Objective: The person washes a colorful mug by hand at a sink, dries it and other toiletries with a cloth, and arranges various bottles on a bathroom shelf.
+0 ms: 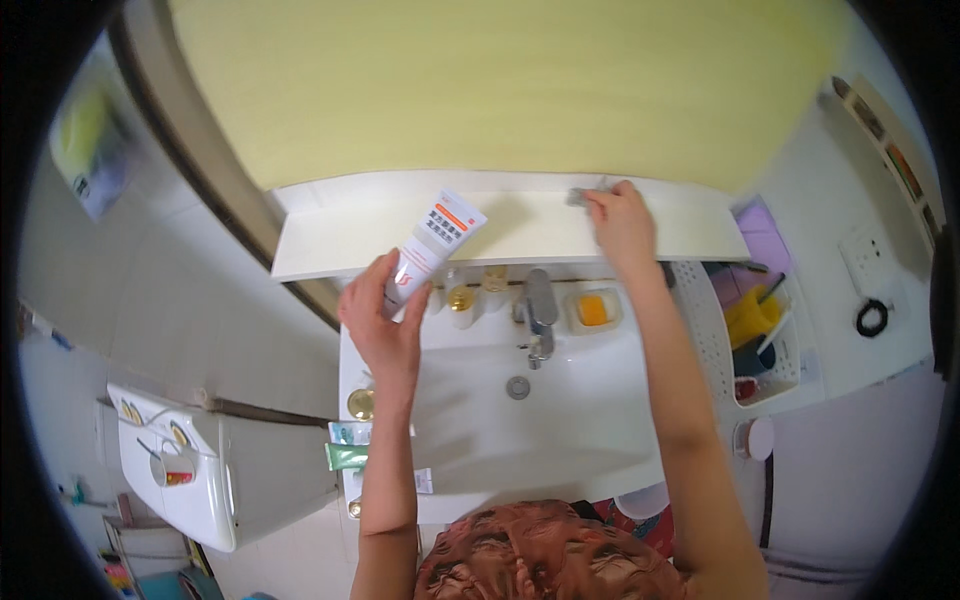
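My left hand (382, 315) grips a white squeeze tube (435, 244) with orange and grey print, held tilted in front of the white shelf's left part. My right hand (622, 225) is at the right part of the shelf (525, 232), its fingers closed on a small greyish thing (577, 197) that I cannot make out. Below the shelf lies a white washbasin (540, 442) with a chrome faucet (540, 315). To the faucet's right, an orange bar of soap (592, 309) rests in a soap dish; to its left stand bottles, one with a gold cap (460, 298).
More tubes, one green (346, 456), and a gold-lidded jar (361, 404) stand along the basin's left rim. A white perforated basket (787, 375) with a yellow cup (752, 315) is at the right. A white washing machine (225, 480) stands at the lower left.
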A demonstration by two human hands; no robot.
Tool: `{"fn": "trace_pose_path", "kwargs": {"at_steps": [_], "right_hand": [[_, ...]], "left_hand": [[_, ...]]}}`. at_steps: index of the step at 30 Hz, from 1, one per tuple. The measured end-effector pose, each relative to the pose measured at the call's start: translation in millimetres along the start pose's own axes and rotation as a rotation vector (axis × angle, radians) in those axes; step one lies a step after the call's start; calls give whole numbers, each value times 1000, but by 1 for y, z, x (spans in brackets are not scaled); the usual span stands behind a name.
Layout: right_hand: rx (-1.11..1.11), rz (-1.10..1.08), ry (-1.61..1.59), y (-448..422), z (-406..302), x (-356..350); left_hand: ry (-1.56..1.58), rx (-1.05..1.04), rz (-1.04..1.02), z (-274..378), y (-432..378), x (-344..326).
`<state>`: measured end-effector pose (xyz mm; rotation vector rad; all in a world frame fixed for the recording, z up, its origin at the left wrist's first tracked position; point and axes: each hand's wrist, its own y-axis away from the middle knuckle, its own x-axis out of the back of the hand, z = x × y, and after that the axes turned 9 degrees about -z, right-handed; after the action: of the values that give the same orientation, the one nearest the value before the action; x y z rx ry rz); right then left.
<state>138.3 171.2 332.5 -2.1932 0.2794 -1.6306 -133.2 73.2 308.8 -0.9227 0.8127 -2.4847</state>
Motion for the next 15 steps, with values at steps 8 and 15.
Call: {"fn": "trace_pose_path", "kwargs": {"at_steps": [8,15], "right_hand": [[312,-88,-267,21,-29,-12],[-88,79,223,28,141,35]], "left_hand": [[-13,12,-146,19,-25,-46],[-22,35,-284,55,-27,-77]]}}
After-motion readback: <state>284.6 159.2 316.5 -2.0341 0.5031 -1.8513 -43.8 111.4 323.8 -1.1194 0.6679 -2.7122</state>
